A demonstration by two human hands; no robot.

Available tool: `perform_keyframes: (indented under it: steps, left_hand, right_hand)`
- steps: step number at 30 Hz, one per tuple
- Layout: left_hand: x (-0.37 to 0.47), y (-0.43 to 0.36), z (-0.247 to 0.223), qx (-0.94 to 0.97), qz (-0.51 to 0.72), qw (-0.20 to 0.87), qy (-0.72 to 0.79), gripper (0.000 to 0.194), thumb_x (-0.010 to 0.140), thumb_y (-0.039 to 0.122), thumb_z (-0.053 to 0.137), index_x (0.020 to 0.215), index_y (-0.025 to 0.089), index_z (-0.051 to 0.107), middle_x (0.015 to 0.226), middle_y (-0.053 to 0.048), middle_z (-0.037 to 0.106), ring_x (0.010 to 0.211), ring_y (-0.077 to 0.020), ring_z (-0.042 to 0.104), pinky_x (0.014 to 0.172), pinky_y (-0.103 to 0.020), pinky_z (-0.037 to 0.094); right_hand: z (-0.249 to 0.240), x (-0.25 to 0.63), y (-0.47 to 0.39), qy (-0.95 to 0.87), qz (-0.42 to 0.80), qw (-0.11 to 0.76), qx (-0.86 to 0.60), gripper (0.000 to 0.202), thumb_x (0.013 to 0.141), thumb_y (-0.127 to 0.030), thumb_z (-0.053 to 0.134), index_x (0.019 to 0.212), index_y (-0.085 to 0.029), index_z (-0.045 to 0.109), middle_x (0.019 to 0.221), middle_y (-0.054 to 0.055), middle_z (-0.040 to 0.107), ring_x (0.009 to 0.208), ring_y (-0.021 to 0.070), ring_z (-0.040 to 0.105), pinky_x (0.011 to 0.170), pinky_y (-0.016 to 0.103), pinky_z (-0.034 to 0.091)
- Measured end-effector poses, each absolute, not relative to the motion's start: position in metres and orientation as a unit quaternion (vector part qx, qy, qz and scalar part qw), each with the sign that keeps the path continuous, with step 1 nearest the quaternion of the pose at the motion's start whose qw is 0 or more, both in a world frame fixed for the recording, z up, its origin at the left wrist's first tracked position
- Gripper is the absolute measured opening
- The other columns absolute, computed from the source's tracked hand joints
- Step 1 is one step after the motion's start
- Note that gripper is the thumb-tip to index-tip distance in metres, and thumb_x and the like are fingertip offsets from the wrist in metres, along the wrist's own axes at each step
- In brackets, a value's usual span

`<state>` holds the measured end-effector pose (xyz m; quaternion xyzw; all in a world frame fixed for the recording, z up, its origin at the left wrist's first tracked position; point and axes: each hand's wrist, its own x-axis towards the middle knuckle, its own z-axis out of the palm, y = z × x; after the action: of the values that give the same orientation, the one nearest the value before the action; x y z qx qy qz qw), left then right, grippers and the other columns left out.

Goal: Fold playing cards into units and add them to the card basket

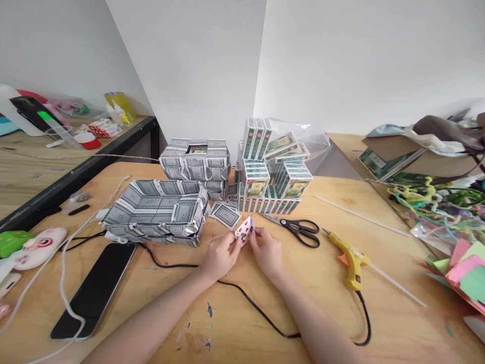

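My left hand (222, 255) and my right hand (267, 251) meet above the middle of the table. Between their fingertips is a playing card (243, 231) with red hearts on its face; both hands are closed on it. Whether a second card sits behind it I cannot tell. Just beyond lie several loose playing cards (226, 213), patterned backs up. To the left stands an open box built of folded playing cards (151, 230), with a card lying inside. Black-handled scissors (301, 230) rest right of my right hand. Farther right is a yellow glue gun (353, 261) with a glue stick in its rear.
Stacked card packs (269, 199) and another card-built box (197, 169) stand at the back. A black phone (94, 290) lies left under a white cable (62, 273). A black cord (253, 303) crosses the table. Coloured paper (468, 273) and pipe cleaners (424, 199) are at right.
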<state>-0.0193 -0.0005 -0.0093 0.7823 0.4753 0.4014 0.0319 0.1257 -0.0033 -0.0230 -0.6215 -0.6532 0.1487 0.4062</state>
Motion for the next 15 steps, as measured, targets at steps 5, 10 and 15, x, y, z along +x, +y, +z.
perform_keyframes:
  steps: [5, 10, 15]
  left_hand:
    - [-0.019, 0.0, -0.01, 0.781, 0.402, 0.042, 0.477, 0.022, 0.079, 0.021, 0.046, 0.058, 0.018, 0.045, 0.045, 0.002, 0.05, 0.04, -0.0082, 0.048, 0.044, -0.019, 0.033]
    - [-0.019, 0.002, -0.01, 0.757, 0.405, 0.113, 0.5, 0.025, 0.079, 0.024, 0.047, 0.056, 0.018, 0.041, 0.043, 0.004, 0.047, 0.039, -0.0072, 0.044, 0.042, -0.019, 0.03]
    - [-0.021, 0.009, -0.01, 0.685, 0.419, 0.278, 0.527, 0.022, 0.08, 0.028, 0.046, 0.061, 0.016, 0.046, 0.046, 0.004, 0.051, 0.04, -0.0074, 0.044, 0.038, -0.018, 0.029]
  right_hand:
    - [-0.022, 0.125, -0.004, -0.645, 0.155, 0.408, -0.627, 0.019, 0.082, -0.029, 0.044, 0.074, -0.019, 0.059, 0.071, 0.005, 0.068, 0.064, 0.0174, 0.064, 0.059, 0.026, 0.046]
    - [-0.019, 0.126, -0.001, -0.601, 0.233, 0.454, -0.615, 0.021, 0.081, -0.033, 0.046, 0.075, -0.018, 0.059, 0.069, 0.004, 0.067, 0.062, 0.0165, 0.063, 0.058, 0.025, 0.046]
    - [-0.016, 0.131, 0.008, -0.514, 0.413, 0.497, -0.564, 0.035, 0.082, -0.042, 0.041, 0.068, -0.016, 0.06, 0.064, 0.004, 0.066, 0.059, 0.0177, 0.06, 0.053, 0.026, 0.046]
